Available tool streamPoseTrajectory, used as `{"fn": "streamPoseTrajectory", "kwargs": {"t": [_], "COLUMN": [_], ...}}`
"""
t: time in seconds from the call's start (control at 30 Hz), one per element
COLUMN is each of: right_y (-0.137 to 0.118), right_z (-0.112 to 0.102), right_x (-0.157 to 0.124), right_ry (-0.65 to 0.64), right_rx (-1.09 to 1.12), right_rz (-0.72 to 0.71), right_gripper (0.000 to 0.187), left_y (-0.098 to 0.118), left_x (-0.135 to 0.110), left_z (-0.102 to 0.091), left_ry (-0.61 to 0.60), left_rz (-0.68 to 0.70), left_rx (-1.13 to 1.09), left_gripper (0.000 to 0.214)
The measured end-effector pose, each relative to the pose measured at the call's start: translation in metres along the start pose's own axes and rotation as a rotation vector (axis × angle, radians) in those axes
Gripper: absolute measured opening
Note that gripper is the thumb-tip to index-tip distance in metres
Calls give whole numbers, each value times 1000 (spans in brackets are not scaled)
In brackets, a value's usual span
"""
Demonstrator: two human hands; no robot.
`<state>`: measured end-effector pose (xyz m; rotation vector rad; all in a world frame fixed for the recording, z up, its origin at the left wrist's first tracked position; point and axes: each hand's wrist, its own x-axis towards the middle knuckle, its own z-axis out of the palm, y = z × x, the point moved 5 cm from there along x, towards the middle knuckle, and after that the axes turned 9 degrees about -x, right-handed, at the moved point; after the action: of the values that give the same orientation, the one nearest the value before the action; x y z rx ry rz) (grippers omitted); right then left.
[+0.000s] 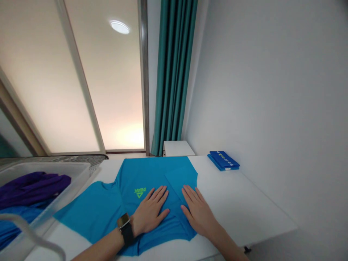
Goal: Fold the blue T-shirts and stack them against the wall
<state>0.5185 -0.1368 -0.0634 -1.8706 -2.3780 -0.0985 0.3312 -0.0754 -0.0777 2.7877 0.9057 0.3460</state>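
Observation:
A bright blue T-shirt (108, 206) with a green logo lies spread on the white table (244, 206); its right side is folded inward over the body. My left hand (150, 212), with a dark watch on the wrist, rests flat on the shirt, fingers stretched out, just right of the logo. My right hand (197, 212) lies flat beside it on the folded-over part, fingers together and extended. Neither hand grips anything.
A clear plastic bin (67, 181) at the left holds purple and blue garments. A folded dark blue garment (223, 160) sits at the table's far right by the wall. A small white cabinet (178, 148) and a teal curtain (174, 72) stand behind the table.

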Motion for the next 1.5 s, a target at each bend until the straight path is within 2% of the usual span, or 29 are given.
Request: {"fn": "streamPoseTrajectory", "kwargs": {"t": [0.1, 0.2, 0.47, 0.73, 0.9, 1.13, 1.5], "right_y": [-17, -23, -23, -25, -28, -40, -38], "right_z": [5, 9, 5, 7, 6, -2, 3], "right_x": [4, 1, -5, -7, -12, -21, -26], "right_ry": [-19, -60, -94, -135, -157, -167, -156], "right_rx": [22, 40, 74, 77, 102, 136, 143], "right_rz": [-85, -108, -100, -63, -89, -173, -136], "right_gripper": [66, 68, 69, 71, 74, 72, 73], "left_y": [7, 11, 14, 28, 30, 30, 31], "left_x": [-8, -12, -19, -33, -44, -46, -45], "left_z": [-3, -4, -2, -21, -26, -23, -23], "left_ry": [-17, -19, -48, -180, -220, -217, -187], "left_rz": [25, 35, 20, 77, 91, 76, 81], "left_rx": [1, -9, -84, -161, -173, -164, -205], "left_gripper": [61, 60, 62, 70, 74, 83, 86]}}
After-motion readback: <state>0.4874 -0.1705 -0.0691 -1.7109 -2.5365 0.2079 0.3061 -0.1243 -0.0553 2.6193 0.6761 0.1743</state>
